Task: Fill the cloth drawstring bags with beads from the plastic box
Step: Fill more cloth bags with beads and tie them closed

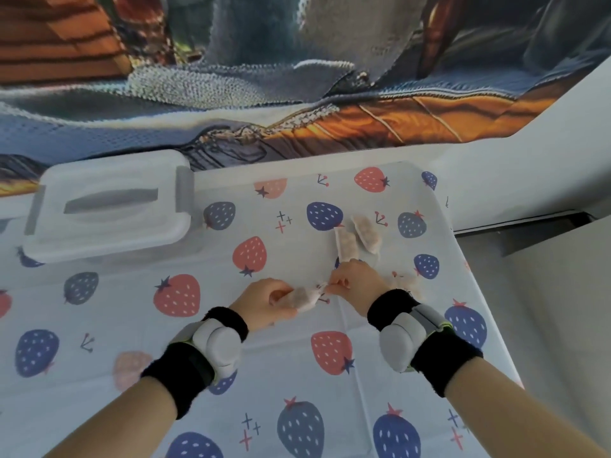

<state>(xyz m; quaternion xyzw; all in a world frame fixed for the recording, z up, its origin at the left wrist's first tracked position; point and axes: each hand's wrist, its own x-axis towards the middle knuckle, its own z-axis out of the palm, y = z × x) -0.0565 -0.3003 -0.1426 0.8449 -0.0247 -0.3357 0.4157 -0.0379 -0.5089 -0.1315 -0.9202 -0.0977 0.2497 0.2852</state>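
1. The landmark is a translucent white plastic box with a rounded rectangular lid and grey side clasps (109, 206). It stands on a thin white cloth printed with red and blue strawberries (251, 358). The lid is smooth, with a long shallow recessed grip across its middle, and it sits closed on the box.

2. Right of the box and nearer the person, the left hand (264, 300) has its fingers curled round a small off-white cloth drawstring bag (302, 299). The bag looks soft and plump, with a pinkish mottled filling showing through the weave; single beads cannot be made out.

3. The right hand (355, 282) meets the bag's gathered neck, its fingertips pinching what seems to be the cord or the puckered mouth of the bag. The detail is too small to tell which.

4. Two more filled pale cloth pouches (358, 239) lie right of the box and beyond the hands. They are oblong and slightly puffy, lying side by side and touching or nearly so.

5. A loose heap of pale fabric (405, 284) lies just right of the right hand, blurred and partly hidden by the wrist.

6. Each forearm wears a fuzzy black wristband with a smooth, rounded white plastic device: left (216, 345), right (410, 335).

7. Behind the box hangs a woven, coarse-textured printed fabric in blue, grey and orange (231, 81), lying in folds.
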